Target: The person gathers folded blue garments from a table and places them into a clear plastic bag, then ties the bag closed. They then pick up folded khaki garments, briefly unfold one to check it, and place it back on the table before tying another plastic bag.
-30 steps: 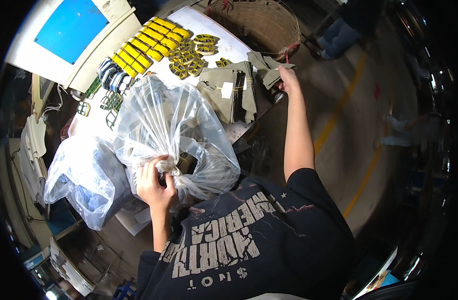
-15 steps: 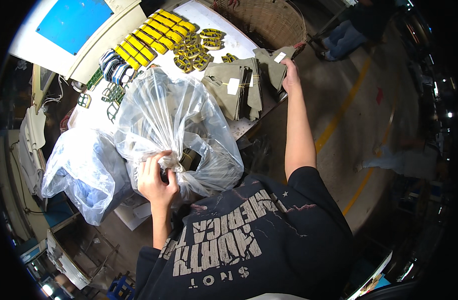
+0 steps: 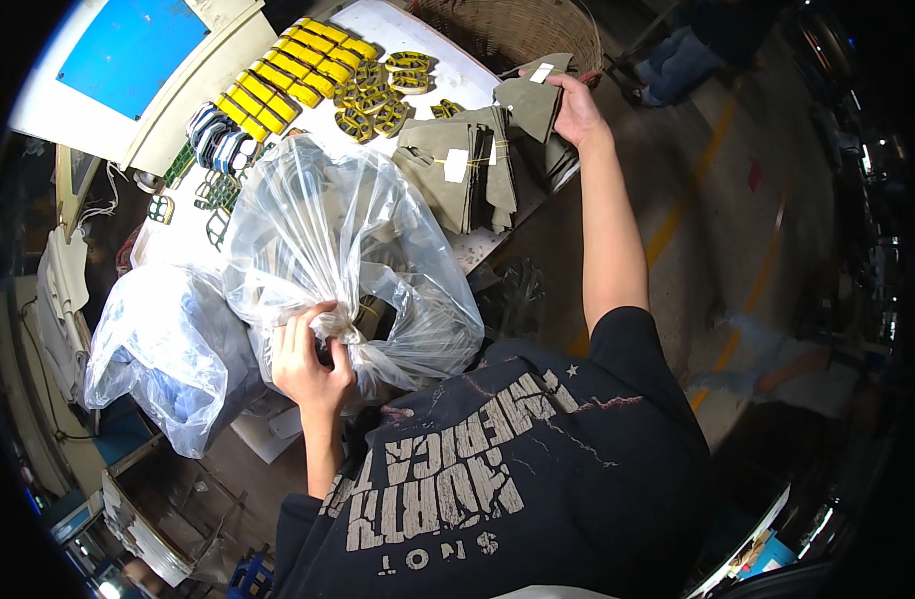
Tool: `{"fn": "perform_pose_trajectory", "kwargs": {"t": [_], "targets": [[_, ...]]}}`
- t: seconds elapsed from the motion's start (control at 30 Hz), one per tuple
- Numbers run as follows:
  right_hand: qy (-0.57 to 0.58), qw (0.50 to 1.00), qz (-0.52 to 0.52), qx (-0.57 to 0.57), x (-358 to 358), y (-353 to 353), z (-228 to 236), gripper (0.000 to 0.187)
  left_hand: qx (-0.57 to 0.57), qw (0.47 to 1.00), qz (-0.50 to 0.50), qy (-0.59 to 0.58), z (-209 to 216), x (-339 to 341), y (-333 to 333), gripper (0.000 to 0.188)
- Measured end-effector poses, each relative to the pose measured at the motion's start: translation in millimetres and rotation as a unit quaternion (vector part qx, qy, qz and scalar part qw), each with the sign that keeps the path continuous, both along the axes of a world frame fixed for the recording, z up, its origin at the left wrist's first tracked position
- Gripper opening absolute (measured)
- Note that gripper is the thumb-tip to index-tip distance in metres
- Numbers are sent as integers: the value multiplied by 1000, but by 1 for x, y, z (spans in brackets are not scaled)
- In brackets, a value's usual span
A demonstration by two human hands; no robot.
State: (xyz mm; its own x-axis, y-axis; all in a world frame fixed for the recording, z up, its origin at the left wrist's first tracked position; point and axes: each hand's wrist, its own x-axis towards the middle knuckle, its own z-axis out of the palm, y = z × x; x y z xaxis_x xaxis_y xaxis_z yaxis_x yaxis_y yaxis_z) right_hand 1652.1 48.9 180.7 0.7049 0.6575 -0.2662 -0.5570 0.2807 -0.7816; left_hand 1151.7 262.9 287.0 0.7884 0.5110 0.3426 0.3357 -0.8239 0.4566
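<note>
My left grip (image 3: pixel 314 361) is curled around the gathered neck (image 3: pixel 351 333) of the clear bag (image 3: pixel 322 215); my right grip (image 3: pixel 579 112) pinches olive fabric (image 3: pixel 529 105), which extends left of it.

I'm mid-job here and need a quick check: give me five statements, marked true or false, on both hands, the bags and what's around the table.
1. The left hand grips the gathered plastic of a large clear bag. True.
2. The right hand is empty. False: it holds a grey-green fabric piece.
3. A wicker basket is at the far right side of the table. True.
4. The second plastic bag is to the right of the large clear bag. False: it is to its left.
5. The rows of yellow pieces are inside the wicker basket. False: they lie on the table.
</note>
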Motion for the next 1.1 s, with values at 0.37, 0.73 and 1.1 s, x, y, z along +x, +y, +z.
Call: {"fn": "perform_pose_trajectory", "kwargs": {"t": [0.37,0.73,1.1], "targets": [[6,994,-96,55,-13,7,20,57,9,1000,4,5,-2,0,0,42],[57,982,-162,72,2,27,13,55,8,1000,-4,-1,-1,2,0,43],[75,953,-255,145,-8,19,-11,44,-12,1000,3,15,1,3,0,42]]}}
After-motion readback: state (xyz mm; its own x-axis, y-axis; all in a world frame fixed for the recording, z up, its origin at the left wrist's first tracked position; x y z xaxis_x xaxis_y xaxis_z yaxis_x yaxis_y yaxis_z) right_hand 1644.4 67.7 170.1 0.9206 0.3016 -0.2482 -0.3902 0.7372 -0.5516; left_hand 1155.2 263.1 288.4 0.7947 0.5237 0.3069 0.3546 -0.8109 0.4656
